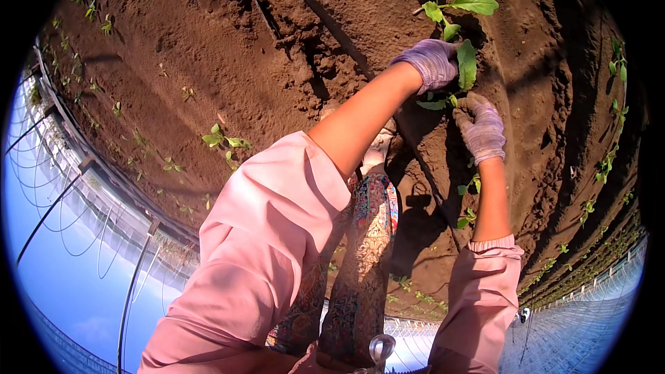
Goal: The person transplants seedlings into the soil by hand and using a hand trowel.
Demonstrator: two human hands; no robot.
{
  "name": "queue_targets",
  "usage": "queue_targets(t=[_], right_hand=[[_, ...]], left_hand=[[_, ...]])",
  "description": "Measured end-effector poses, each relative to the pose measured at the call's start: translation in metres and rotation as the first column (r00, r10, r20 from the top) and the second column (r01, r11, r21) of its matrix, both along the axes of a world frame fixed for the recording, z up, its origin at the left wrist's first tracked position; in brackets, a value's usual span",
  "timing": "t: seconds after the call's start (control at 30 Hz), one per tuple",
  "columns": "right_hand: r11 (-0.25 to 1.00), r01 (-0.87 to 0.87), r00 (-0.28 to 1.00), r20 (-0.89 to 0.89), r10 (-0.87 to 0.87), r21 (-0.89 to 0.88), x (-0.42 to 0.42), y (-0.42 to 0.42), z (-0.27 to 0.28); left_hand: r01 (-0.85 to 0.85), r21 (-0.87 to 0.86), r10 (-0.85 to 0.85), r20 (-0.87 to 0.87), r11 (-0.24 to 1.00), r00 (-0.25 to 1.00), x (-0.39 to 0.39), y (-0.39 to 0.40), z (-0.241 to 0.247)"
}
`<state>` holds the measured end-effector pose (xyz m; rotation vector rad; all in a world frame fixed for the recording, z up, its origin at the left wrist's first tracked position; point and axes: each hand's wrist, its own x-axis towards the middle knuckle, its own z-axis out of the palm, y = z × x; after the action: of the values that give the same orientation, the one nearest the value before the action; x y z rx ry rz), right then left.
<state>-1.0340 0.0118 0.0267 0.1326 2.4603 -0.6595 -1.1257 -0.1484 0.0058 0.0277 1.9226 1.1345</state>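
My left hand (430, 65), in a purple knit glove, is at a group of leafy green seedlings (474, 2) on the brown soil. Its fingertips are partly hidden behind a broad upright leaf (467, 65), so its grip does not show clearly. Just below it, my right hand (480, 125), in a matching soiled glove, has thumb and fingertips pinched together at a small yellow-green shoot (453, 101). A low leaf (432, 105) spreads beside that shoot, between the two hands.
A thin dark drip line (426, 166) runs along the soil beside my feet. More seedlings (470, 187) grow under my right forearm, and another plant (226, 141) stands to the left. Furrows and plant rows (605, 163) lie at the right. Hoop frames (136, 270) rise at the lower left.
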Motion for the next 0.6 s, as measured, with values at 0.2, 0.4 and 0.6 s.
queue_targets(t=[0.2, 0.4, 0.6], right_hand=[[0.99, 0.074, 0.988, 0.146, -0.056, -0.123, -0.015, 0.0, 0.01], [0.902, 0.307, 0.931, 0.293, -0.218, -0.304, -0.022, 0.009, 0.013], [0.728, 0.511, 0.839, 0.448, -0.309, -0.457, -0.026, 0.016, 0.01]], left_hand=[[0.388, -0.032, -0.388, 0.001, 0.921, 0.922, 0.013, -0.034, -0.005], [-0.137, 0.109, 0.114, 0.197, 0.985, 0.974, 0.062, -0.056, -0.015], [-0.46, 0.229, 0.317, 0.469, 0.858, 0.824, 0.09, -0.036, -0.013]])
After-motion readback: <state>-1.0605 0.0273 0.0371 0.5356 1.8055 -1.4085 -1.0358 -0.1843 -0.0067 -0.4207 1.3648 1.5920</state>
